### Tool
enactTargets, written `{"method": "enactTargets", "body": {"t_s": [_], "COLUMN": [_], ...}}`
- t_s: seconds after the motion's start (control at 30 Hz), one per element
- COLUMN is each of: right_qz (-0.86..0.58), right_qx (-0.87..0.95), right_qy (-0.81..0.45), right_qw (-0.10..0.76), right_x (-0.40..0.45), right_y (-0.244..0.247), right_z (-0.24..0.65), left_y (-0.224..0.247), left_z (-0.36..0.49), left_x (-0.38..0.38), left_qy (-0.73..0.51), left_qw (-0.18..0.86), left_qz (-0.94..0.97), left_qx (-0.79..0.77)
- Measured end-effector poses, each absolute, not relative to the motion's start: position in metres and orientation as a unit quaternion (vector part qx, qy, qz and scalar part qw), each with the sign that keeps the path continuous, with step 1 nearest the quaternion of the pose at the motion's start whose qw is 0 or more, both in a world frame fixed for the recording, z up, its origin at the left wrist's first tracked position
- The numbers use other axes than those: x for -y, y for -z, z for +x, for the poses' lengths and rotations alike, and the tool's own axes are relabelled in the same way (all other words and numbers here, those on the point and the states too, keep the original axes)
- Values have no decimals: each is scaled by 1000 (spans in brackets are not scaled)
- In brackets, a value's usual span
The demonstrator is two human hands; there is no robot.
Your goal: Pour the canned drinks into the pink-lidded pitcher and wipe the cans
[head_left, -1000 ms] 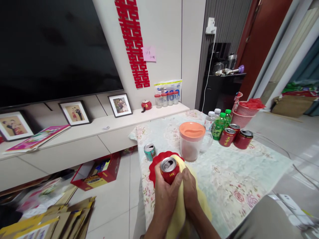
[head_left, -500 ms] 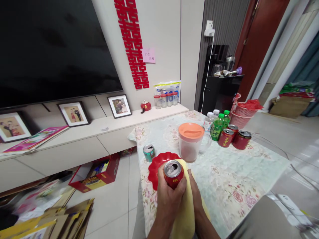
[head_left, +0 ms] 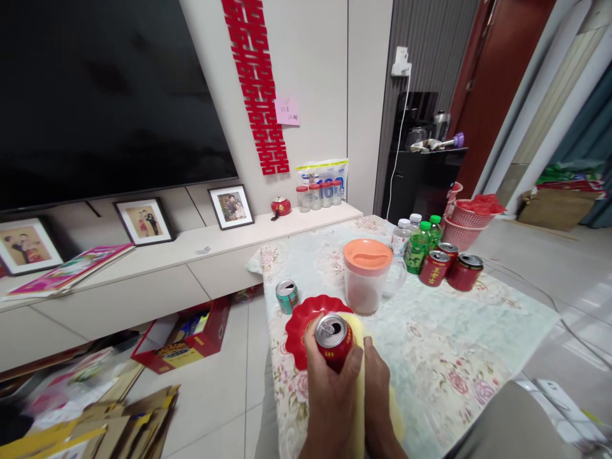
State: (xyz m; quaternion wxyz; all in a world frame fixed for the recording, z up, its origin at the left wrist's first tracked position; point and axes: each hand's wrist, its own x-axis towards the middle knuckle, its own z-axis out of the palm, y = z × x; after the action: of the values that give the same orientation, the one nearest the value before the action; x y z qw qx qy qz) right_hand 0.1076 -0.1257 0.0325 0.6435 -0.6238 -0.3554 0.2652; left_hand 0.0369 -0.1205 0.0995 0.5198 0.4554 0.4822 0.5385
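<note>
My left hand (head_left: 332,389) is wrapped round a red drink can (head_left: 333,341), whose opened top faces up. Against the can's right side, my right hand (head_left: 377,376) presses a pale yellow cloth (head_left: 357,395); its fingers are closed on the cloth and partly hidden by it. Both hands are over the near part of the table. Just beyond them lies a red scalloped plate (head_left: 299,319), partly covered by the can and left hand. A teal can (head_left: 287,297) stands at the plate's left. Behind the cloth is a clear pitcher (head_left: 366,287) with an orange lid.
Red cans (head_left: 434,269) and green-capped bottles (head_left: 417,245) stand at the table's far right. Stacked pink baskets (head_left: 461,233) are beyond them. A floral cloth (head_left: 430,357) covers the table. Left on the floor are a red box (head_left: 191,335) and flattened cardboard (head_left: 129,421).
The can and both hands have shifted slightly lower in the view, and the right hand has turned a little against the cloth. The view itself has tilted slightly.
</note>
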Motion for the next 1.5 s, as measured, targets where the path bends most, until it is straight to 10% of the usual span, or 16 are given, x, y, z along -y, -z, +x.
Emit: {"method": "enactTargets", "body": {"t_s": [1.5], "right_qz": [-525], "right_qx": [361], "right_qy": [-398], "right_qw": [661], "right_x": [142], "right_y": [-86], "right_z": [108], "left_y": [-94], "left_z": [27], "left_x": [131], "left_qy": [-538], "left_qw": [500], "left_qz": [492], "left_qx": [-468]}}
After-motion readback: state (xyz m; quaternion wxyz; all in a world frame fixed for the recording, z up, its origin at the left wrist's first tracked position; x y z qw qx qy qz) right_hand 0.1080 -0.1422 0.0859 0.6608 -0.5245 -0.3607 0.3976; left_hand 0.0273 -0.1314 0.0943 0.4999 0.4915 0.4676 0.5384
